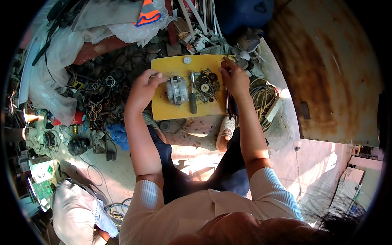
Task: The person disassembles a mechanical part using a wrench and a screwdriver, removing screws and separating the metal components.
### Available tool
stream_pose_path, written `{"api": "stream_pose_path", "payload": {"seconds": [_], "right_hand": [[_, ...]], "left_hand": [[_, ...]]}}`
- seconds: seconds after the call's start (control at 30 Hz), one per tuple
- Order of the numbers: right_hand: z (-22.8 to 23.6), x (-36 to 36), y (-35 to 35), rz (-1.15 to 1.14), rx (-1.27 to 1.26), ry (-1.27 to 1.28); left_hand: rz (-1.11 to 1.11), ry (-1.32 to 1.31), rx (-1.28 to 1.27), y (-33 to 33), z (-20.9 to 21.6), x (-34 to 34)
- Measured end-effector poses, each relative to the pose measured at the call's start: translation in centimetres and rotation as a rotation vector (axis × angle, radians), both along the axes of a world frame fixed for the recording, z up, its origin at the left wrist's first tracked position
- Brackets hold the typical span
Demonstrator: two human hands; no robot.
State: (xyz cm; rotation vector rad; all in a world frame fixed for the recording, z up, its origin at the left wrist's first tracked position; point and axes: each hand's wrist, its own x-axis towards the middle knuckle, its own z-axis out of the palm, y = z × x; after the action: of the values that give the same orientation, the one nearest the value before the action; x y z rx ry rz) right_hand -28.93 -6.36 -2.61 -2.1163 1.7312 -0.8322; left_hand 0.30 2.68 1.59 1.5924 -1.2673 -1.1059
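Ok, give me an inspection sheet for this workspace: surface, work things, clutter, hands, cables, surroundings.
Surface: yellow board, partly covered.
Work things: silver motor-like unit, ratchet wrench and small loose parts, all on the board.
Clutter: dark metal parts heaped left of the board.
Hands: left hand near the unit, right hand at the board's upper right; grips unclear.
Cables: coiled tan cable, right of the board.
Surroundings: rust-stained panel at right; another person, lower left.
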Motion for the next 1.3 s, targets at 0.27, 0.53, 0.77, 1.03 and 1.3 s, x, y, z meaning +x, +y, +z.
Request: {"api": "stream_pose_path", "payload": {"seconds": [0.27, 0.53, 0.77, 1.03, 1.3], "right_hand": [[1.0, 3.1, 1.5, 0.085, -0.049, -0.092], [0.2, 7.8, 3.5, 0.351, 0.115, -0.403], [0.1, 8.9, 3.5, 0.316, 0.216, -0.495], [0.1, 8.7, 2.8, 0.321, 0.684, -0.77], [-1.4, 7.1, 1.6, 0.222, 0.614, -0.765]], "left_hand": [[-0.034, 0.001, -0.033, 0.7, 0.6, 0.3], [-0.032, 0.022, 0.04, 0.7, 1.5, -0.6], [-0.082, 0.068, 0.002, 0.7, 1.1, -0.1], [-0.112, 0.043, 0.026, 0.6, 0.5, 0.2], [-0.122, 0.031, 0.017, 0.5, 0.2, 0.2]]}}
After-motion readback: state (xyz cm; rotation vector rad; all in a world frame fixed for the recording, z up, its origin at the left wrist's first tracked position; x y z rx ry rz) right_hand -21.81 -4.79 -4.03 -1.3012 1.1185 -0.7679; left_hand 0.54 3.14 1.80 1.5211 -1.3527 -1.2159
